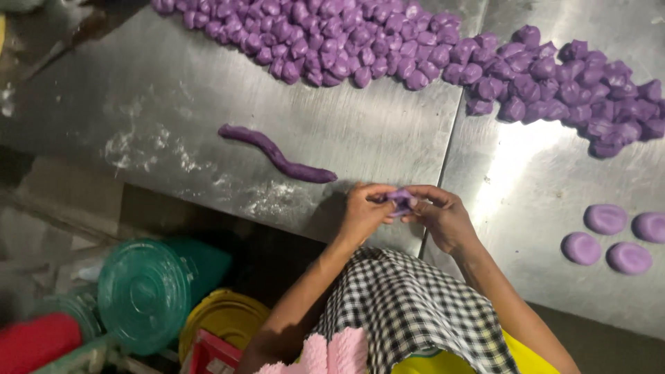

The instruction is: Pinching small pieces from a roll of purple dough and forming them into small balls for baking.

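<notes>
Both hands pinch one purple dough piece (400, 201) at the near edge of the steel table (208, 90).

The left hand (364, 211) and right hand (443, 218) meet, fingers clamped on the piece between them; its axis is hidden. Beyond, a dough rope (277, 156) lies aslant, running far-left to near-right.

purple dough piece (400, 201) mostly hidden between the fingertips of both hands, red container (34, 343) far left blurred and edge-cut

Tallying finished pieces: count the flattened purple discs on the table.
4 discs, clustered at the table's right edge. More may lie out of frame.
</notes>
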